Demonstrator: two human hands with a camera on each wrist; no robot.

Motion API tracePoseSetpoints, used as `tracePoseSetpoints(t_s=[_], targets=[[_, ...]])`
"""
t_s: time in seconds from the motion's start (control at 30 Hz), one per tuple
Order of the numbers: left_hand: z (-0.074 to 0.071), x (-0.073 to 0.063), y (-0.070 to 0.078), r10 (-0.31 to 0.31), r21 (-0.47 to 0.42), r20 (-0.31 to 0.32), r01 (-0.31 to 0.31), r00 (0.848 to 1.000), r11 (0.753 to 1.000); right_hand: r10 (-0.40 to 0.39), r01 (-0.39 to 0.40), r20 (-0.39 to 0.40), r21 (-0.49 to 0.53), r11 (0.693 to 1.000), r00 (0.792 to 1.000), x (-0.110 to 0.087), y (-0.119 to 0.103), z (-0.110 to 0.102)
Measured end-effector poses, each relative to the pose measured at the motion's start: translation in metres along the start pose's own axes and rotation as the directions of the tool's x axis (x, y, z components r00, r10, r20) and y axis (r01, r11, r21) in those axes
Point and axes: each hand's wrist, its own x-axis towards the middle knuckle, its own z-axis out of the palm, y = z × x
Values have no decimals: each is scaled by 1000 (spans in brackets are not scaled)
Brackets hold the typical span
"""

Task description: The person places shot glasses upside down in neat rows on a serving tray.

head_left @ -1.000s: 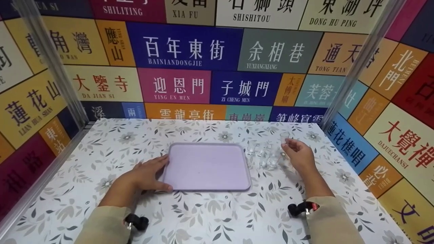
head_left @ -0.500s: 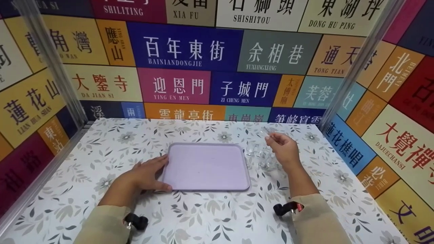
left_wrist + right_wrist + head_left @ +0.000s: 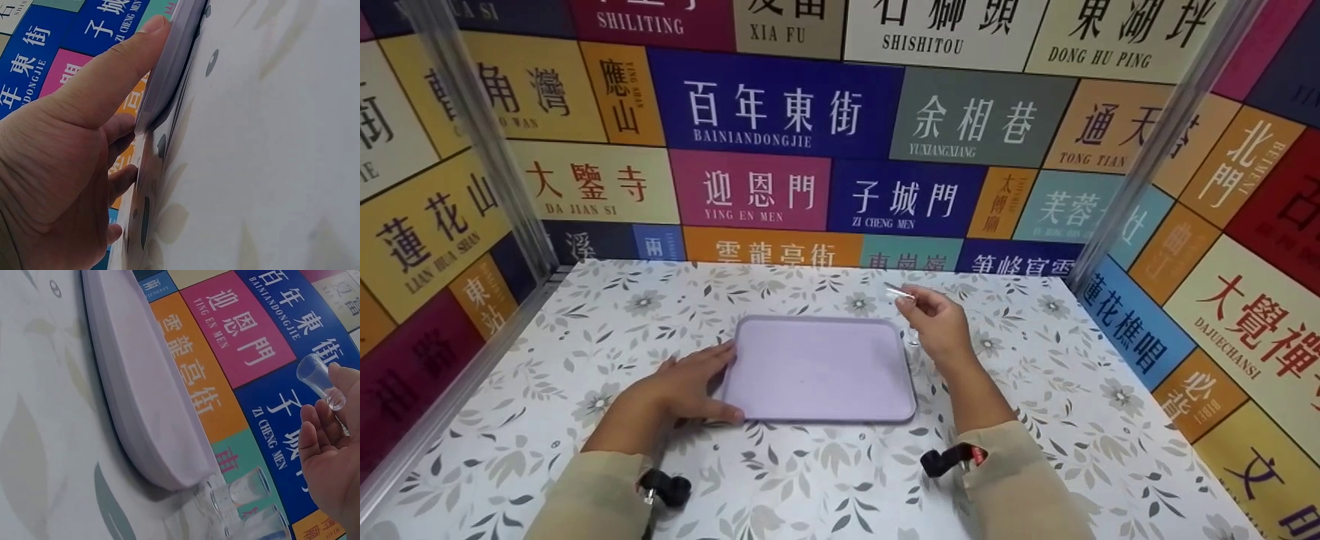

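A pale purple rectangular tray (image 3: pixel 817 367) lies flat on the table. My left hand (image 3: pixel 690 386) rests spread against its left edge; in the left wrist view the thumb (image 3: pixel 112 81) touches the rim. Above the tray's far right corner, my right hand (image 3: pixel 941 326) pinches a small clear shot glass (image 3: pixel 319 379) between thumb and fingers. That glass is tilted and held up off the table. Several similar clear glasses (image 3: pixel 247 488) stand close to the tray's right end, mostly hidden behind my right hand and wrist in the head view.
The table (image 3: pixel 810 480) has a white cover with a grey leaf print. Panels with colourful street-name signs (image 3: pixel 772 105) rise at the back and both sides, joined by clear corner posts (image 3: pixel 1155 150).
My right hand has carried the pinched glass left from over the group of glasses to the tray's far right corner, tilting it on the way. My left hand stays at the tray.
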Motion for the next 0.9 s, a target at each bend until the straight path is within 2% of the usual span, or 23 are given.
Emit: tracePoseSetpoints(t_s=[0.13,0.33,0.63,0.9], targets=[[-1,-1,0,15,11,-4,-15,1000,1000,-39,38,19,60,998,999,-1,-2,20],[-2,-1,-1,8,12,-2,-8,1000,1000,-34,21,78,173,985,996,-6,-11,49],[-2,-1,-1,-2,9,5,2,1000,1000,-24,0,142,167,986,990,-9,-18,90],[-3,-1,2,-16,17,18,15,1000,1000,-62,36,183,139,990,981,-16,-22,115]])
